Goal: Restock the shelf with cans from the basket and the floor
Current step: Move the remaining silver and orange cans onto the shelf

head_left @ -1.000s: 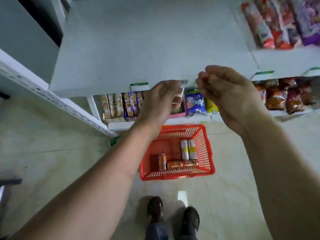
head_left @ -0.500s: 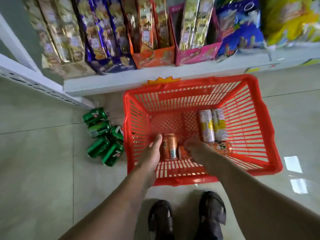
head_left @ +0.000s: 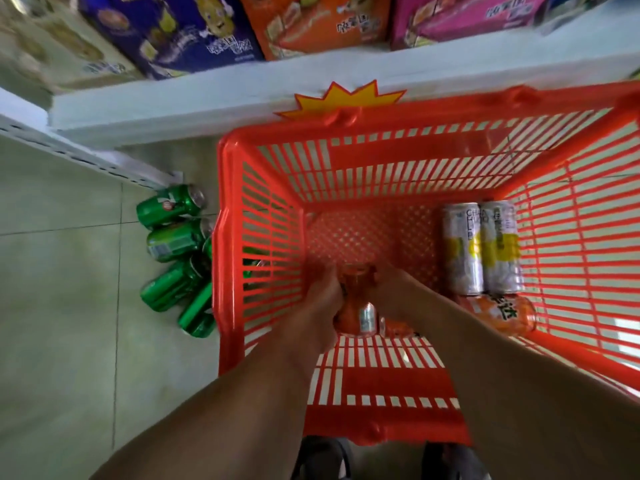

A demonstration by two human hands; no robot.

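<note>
A red plastic basket (head_left: 228, 209) stands on the floor against the bottom shelf (head_left: 194, 102). Inside it, my left hand (head_left: 320, 303) grips an orange can (head_left: 356, 311) held upright near the front wall. My right hand (head_left: 393, 289) is right beside it, its fingers curled down over a second orange can (head_left: 393, 329) that is mostly hidden under my wrist. A third orange can (head_left: 498, 313) lies on its side at the right. Two white-and-yellow cans (head_left: 481, 251) lie side by side behind it. Several green cans (head_left: 173, 237) lie on the floor left of the basket.
Boxes of snacks (head_left: 194, 32) in purple, orange and pink fill the bottom shelf. A yellow star tag (head_left: 346, 98) hangs on its edge above the basket. A white shelf upright (head_left: 79, 150) runs at the left. My shoes (head_left: 322, 459) are at the bottom edge.
I have bent from the upper shelf down to the basket. Both hands went into it, and my left hand closed round the orange can it was touching half a second ago.
</note>
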